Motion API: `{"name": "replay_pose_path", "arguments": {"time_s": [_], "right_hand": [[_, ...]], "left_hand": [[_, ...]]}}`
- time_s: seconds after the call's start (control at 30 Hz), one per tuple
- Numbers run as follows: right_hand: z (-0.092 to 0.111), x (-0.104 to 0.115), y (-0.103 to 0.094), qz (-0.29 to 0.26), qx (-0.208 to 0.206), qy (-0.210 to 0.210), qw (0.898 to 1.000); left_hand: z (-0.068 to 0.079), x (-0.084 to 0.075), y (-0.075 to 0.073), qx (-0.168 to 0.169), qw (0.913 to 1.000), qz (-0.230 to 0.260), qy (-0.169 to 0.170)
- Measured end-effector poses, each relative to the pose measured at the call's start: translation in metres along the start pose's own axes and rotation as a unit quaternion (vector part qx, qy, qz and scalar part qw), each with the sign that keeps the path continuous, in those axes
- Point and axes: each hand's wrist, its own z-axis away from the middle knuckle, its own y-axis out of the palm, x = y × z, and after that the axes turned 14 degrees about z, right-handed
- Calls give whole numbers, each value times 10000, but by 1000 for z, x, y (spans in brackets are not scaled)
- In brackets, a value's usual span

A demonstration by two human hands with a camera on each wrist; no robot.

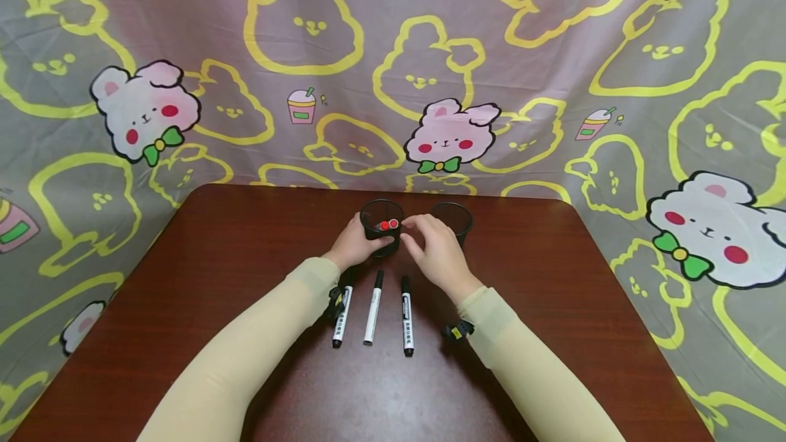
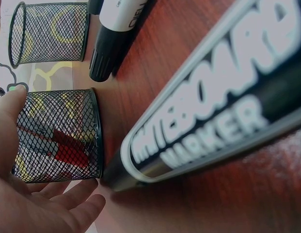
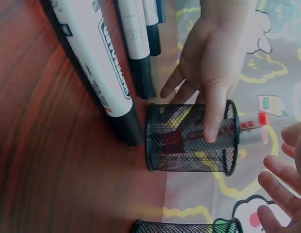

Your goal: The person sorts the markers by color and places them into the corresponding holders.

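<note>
My left hand grips a black mesh pen holder from its left side, thumb across the near wall and fingers round the other side. Two red-tipped markers stand in this holder, leaning to its right. In the right wrist view their top ends poke out past the rim, while their red caps show through the mesh near the bottom. Close to those top ends, on the right, is my right hand, its fingers loosely bent with nothing between them.
A second mesh pen holder stands to the right, partly behind my right hand. Nearer me on the brown table lie three black-capped whiteboard markers: a left one, a middle one and a right one. A patterned curtain hangs behind.
</note>
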Motion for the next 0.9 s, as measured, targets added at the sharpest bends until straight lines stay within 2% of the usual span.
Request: {"name": "replay_pose_path", "arguments": {"time_s": [0.4,0.67,0.9], "right_hand": [[22,-8,-22,-61,-274,76,9996],[35,-15,-26,-137,-333,164,9992],[43,-16,-29,-127,-176,205,9996]], "left_hand": [[5,-7,0,-109,9997,-108,-216],[6,-7,1,-105,9994,-60,-328],[4,-4,1,-101,9993,-74,-347]]}}
